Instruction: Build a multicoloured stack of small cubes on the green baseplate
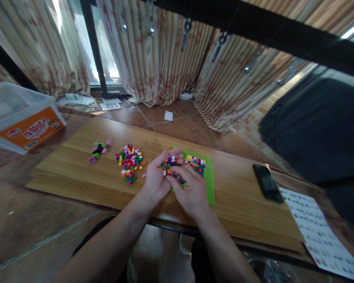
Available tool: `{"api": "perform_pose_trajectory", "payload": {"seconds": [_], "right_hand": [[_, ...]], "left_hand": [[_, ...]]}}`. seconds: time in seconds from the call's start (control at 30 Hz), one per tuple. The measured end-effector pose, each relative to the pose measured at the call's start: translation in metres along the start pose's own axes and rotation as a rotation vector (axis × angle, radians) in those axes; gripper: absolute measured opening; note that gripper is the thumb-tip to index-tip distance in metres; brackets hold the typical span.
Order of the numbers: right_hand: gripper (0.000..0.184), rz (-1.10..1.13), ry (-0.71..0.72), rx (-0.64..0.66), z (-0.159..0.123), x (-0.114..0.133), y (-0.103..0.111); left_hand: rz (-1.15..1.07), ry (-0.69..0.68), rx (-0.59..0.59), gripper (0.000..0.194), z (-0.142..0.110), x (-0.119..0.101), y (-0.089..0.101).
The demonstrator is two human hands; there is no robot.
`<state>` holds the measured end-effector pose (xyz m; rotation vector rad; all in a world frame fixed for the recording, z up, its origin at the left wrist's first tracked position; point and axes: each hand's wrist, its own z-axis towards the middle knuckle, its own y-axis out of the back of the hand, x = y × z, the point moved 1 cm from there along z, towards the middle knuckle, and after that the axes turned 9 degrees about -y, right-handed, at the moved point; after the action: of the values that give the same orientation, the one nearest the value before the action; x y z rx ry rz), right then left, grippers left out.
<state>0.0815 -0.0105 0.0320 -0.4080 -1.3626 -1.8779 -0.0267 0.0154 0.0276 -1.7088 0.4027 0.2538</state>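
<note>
My left hand (157, 180) is cupped, palm up, around a handful of small coloured toy bricks (166, 164). Over that palm, my right hand (192, 190) has its thumb and forefinger pinched together among the bricks; the piece between the fingertips is too small to make out clearly. Both hands are above the left part of a green studded baseplate (209, 179), hiding much of it. Rows of multicoloured bricks (198, 162) are fixed on the plate's far part, just beyond my right hand. To the left lies a loose pile of mixed small bricks (131, 157).
Further left sits a smaller group of larger bricks (99, 149) on the wooden board (236, 188). A black phone (267, 182) and a printed sheet (321, 228) lie at the right. A clear plastic tub (20, 98) with an orange label stands far left, curtains (165, 55) behind.
</note>
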Motion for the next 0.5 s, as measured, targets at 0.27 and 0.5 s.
{"api": "perform_pose_trajectory", "payload": {"seconds": [0.27,0.5], "right_hand": [[0.011,0.023,-0.001,-0.007,0.0009,0.0055,-0.0069],[0.012,0.21,0.008,-0.101,0.0009,0.0042,-0.0049]], "left_hand": [[0.033,0.04,-0.064,0.036,-0.0014,0.0028,-0.0028],[-0.058,0.045,-0.112,0.034,0.0004,0.0013,-0.002]]}}
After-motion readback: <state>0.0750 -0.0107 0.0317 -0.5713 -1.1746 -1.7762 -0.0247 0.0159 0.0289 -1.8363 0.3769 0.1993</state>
